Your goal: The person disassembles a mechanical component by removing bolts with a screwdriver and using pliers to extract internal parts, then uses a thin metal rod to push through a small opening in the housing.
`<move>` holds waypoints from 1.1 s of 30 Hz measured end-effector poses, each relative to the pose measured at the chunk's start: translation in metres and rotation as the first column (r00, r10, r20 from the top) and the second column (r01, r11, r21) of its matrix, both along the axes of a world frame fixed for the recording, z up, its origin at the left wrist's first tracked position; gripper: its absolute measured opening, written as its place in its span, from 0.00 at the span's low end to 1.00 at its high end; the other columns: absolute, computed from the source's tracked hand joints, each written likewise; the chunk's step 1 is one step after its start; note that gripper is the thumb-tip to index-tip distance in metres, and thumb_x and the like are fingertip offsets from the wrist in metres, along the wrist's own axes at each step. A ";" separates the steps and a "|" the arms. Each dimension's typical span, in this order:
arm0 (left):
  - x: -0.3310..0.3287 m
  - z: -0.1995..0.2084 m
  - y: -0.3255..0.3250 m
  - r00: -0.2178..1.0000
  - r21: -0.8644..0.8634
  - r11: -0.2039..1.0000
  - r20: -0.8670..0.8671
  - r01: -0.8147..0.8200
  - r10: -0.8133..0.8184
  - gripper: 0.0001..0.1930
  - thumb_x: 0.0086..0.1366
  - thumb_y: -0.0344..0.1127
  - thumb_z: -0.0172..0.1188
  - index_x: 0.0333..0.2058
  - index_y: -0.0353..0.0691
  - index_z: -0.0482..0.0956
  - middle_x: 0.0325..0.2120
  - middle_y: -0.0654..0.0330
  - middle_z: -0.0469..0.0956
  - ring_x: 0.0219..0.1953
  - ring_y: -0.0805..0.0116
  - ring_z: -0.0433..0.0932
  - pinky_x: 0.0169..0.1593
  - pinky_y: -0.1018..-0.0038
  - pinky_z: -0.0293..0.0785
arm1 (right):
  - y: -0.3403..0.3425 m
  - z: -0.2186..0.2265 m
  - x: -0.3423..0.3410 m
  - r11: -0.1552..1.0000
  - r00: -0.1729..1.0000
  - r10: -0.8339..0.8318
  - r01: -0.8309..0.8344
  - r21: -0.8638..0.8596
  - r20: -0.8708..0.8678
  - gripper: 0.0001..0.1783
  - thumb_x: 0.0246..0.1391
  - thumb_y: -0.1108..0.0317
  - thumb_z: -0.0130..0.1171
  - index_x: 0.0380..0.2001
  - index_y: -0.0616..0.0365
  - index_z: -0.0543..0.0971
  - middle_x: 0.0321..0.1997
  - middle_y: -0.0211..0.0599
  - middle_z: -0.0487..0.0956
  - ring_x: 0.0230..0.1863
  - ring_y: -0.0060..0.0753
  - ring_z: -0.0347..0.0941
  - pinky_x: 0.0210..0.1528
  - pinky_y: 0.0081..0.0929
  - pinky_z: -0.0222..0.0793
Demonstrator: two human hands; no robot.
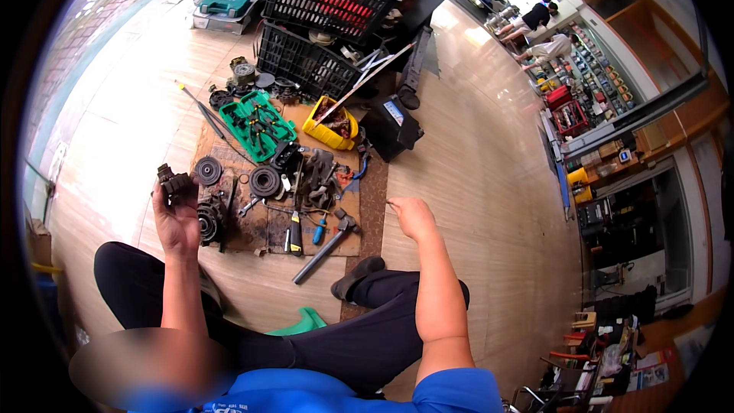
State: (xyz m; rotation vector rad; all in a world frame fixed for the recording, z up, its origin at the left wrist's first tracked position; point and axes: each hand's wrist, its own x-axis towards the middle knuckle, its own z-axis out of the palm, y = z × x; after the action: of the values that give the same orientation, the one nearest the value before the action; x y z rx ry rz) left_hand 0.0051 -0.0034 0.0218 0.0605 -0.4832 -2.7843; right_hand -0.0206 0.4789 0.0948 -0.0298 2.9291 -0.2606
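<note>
Raised at the left, my left hand (177,223) grips a dark, greasy machine part (173,179) with a stepped, knobbly shape. My right hand (414,218) hangs over the floor to the right, its fingers pinched; a tiny dark tip shows at them, too small to name. Beneath my left hand, a dark round housing (209,223) lies on a stained cardboard sheet (269,239). A grooved pulley (264,181) and a flat disc (208,170) rest farther up the sheet. Nearer me are a hammer (327,248), a blue-handled screwdriver (319,231) and a yellow-black knife (296,233).
A green tool case (258,125) lies beyond the parts, with a yellow bin (330,124) and a black box (390,128) beside it. Stacked black crates (306,60) stand behind. A green stool (300,324) shows below me. Two people (527,21) are far off at upper right.
</note>
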 end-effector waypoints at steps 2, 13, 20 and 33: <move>-0.001 -0.002 -0.003 1.000 0.006 1.000 0.009 -0.009 0.009 0.20 0.71 0.44 0.51 0.52 0.33 0.70 0.46 0.48 0.78 0.51 0.52 0.77 0.61 0.59 0.71 | -0.001 0.002 -0.001 1.000 0.999 -0.022 0.023 -0.012 0.043 0.15 0.61 0.61 0.53 0.49 0.43 0.80 0.44 0.44 0.81 0.49 0.47 0.76 0.62 0.62 0.55; 0.024 0.006 0.074 0.955 -0.060 0.990 0.274 0.130 -0.109 0.19 0.63 0.39 0.62 0.49 0.43 0.68 0.41 0.58 0.78 0.46 0.62 0.79 0.51 0.65 0.76 | -0.123 -0.022 0.021 0.873 0.904 0.427 -0.408 -0.267 0.015 0.51 0.49 0.51 0.67 0.68 0.64 0.53 0.70 0.61 0.56 0.73 0.55 0.49 0.73 0.44 0.44; 0.055 0.023 0.118 0.909 -0.016 0.921 0.172 0.389 -0.380 0.24 0.62 0.37 0.61 0.55 0.42 0.65 0.47 0.58 0.75 0.50 0.62 0.77 0.55 0.61 0.73 | -0.179 -0.055 0.057 0.519 0.931 0.347 -0.095 -0.850 0.108 0.33 0.62 0.65 0.53 0.66 0.67 0.57 0.46 0.50 0.77 0.48 0.40 0.75 0.51 0.29 0.69; 0.049 0.015 0.095 0.893 -0.007 0.897 0.091 0.442 -0.440 0.24 0.66 0.48 0.56 0.55 0.40 0.71 0.50 0.57 0.78 0.56 0.58 0.74 0.63 0.58 0.64 | -0.187 -0.026 0.059 0.685 0.941 0.336 -0.214 -0.697 0.042 0.13 0.61 0.65 0.56 0.44 0.62 0.79 0.33 0.50 0.81 0.35 0.42 0.80 0.38 0.31 0.72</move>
State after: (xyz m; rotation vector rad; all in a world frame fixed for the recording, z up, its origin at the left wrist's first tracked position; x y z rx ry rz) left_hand 0.0541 0.0920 0.0372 0.0745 -0.6239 -3.2311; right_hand 0.0387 0.2917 0.0691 -0.5294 2.4351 -1.2136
